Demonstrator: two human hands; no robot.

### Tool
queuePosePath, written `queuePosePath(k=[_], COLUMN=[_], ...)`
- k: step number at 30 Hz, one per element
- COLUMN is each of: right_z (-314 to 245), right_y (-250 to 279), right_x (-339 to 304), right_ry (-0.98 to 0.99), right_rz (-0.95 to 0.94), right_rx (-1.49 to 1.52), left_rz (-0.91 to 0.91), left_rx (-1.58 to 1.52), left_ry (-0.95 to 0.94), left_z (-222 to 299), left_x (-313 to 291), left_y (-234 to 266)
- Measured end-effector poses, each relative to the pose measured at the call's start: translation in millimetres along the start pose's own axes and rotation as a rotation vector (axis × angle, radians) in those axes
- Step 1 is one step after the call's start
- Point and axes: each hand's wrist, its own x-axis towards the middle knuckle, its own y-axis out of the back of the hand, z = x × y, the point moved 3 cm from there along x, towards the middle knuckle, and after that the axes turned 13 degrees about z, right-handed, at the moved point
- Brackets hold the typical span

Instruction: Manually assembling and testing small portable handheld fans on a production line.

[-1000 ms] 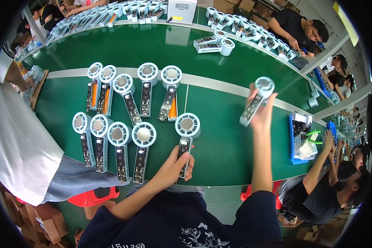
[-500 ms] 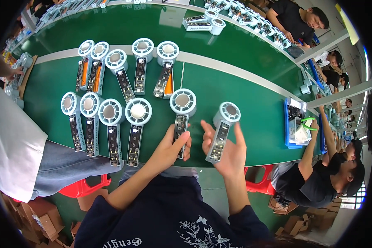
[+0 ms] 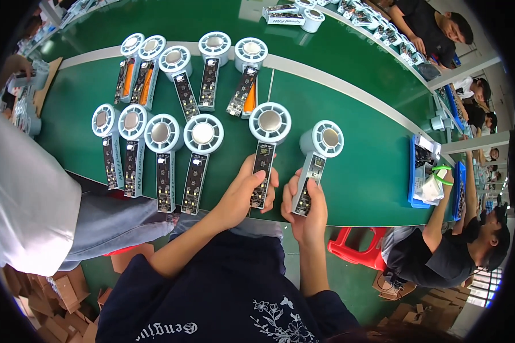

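My left hand is wrapped round the handle of a pale blue handheld fan, its thumb over the bare circuit board. Beside it, my right hand grips a second handheld fan, thumb lying along that handle's exposed board. Both fan heads point away from me, round grilles upward. To the left lies a near row of similar open-handled fans. Behind it sits a far row, where orange pieces show beside some boards.
The green table has a grey strip across it. On the right a blue bin holds parts, with a co-worker's hand and green-handled tool over it. Another person sits close at left. A red stool stands below the edge.
My right hand has closed its fingers and thumb round the fan handle, which earlier rested against a spread hand. My left hand keeps its hold. The whole view has shifted slightly.
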Motion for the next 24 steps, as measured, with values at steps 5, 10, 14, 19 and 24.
queuePosePath(k=[5, 10, 14, 19, 24], right_z=[13, 14, 16, 14, 15], right_y=[-14, -15, -12, -13, -14], right_x=[3, 3, 2, 2, 1], right_ry=[0.058, 0.073, 0.136, 0.134, 0.150], right_rz=[-0.069, -0.091, -0.081, -0.071, -0.054], right_rx=[0.051, -0.080, -0.102, -0.159, -0.154], left_rz=[0.024, 0.033, -0.021, 0.013, -0.035], left_rx=[0.171, 0.189, 0.287, 0.248, 0.168], left_ry=[-0.141, -0.158, -0.233, -0.205, -0.216], left_z=[6, 8, 6, 10, 6], left_x=[-6, -7, -7, -9, -9], left_y=[-4, -3, -4, -7, -5])
